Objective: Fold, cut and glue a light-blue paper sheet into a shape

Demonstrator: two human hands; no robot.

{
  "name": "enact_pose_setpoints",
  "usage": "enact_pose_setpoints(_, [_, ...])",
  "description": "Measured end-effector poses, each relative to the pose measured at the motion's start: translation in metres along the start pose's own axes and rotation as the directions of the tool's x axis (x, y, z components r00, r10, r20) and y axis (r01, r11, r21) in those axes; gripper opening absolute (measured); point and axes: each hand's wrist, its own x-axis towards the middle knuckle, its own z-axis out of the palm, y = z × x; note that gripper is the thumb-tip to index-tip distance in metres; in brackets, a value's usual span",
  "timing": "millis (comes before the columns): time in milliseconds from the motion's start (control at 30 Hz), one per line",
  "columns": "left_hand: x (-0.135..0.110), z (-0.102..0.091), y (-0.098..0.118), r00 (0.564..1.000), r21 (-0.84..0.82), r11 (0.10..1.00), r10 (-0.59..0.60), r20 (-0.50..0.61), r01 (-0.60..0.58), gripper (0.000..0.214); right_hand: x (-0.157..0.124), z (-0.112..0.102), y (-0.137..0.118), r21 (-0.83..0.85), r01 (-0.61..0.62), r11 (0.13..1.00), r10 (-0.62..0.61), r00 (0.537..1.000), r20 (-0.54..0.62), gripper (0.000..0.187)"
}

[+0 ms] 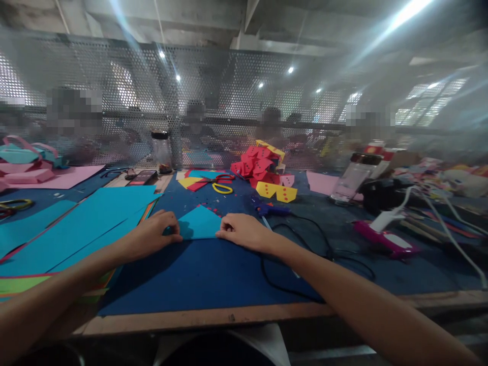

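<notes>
A small light-blue sheet of paper (198, 223) lies on the dark blue table cover (198, 274), folded to a point at its top. My left hand (154, 233) presses on its left edge with the fingers curled together. On the sheet's right corner rests my right hand (244, 231), fingers bent and pinched against the paper. Both forearms reach in from the near edge of the table.
Large light-blue sheets (80, 223) are stacked at the left. Scissors (219, 184), a pile of red and yellow paper pieces (263, 170), a blue glue gun (269, 208) with a black cord, a phone (142, 177) and jars stand behind. A perforated metal screen (229, 101) backs the table; people sit beyond it.
</notes>
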Motion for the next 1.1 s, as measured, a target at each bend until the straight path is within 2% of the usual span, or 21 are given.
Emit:
enact_pose_setpoints(300, [-0.002,-0.004,0.001,0.995,0.018,0.995,0.098,0.008,-0.098,0.023,-0.001,-0.002,0.0,0.01,0.04,0.999,-0.04,0.999,-0.003,0.021])
enact_pose_setpoints(667, [-0.004,-0.016,0.004,0.994,-0.004,1.0,-0.017,0.108,0.018,0.023,-0.002,-0.007,0.005,0.056,0.07,0.996,-0.072,0.996,0.047,0.022])
enact_pose_setpoints(867, [-0.005,-0.016,0.004,0.995,-0.013,1.0,-0.016,0.095,0.017,0.023,-0.004,-0.011,0.01,0.116,0.123,0.986,-0.131,0.989,0.062,0.018])
enact_pose_setpoints(1000, [-0.005,-0.016,0.003,0.997,-0.015,1.0,0.001,0.076,0.0,0.025,-0.007,-0.011,0.011,0.089,0.185,0.979,-0.187,0.982,0.011,0.014])
enact_pose_setpoints(1100, [-0.005,-0.018,0.003,0.997,-0.017,1.0,0.001,0.071,0.0,0.027,-0.009,-0.013,0.012,0.071,0.206,0.976,-0.208,0.978,0.023,0.012])
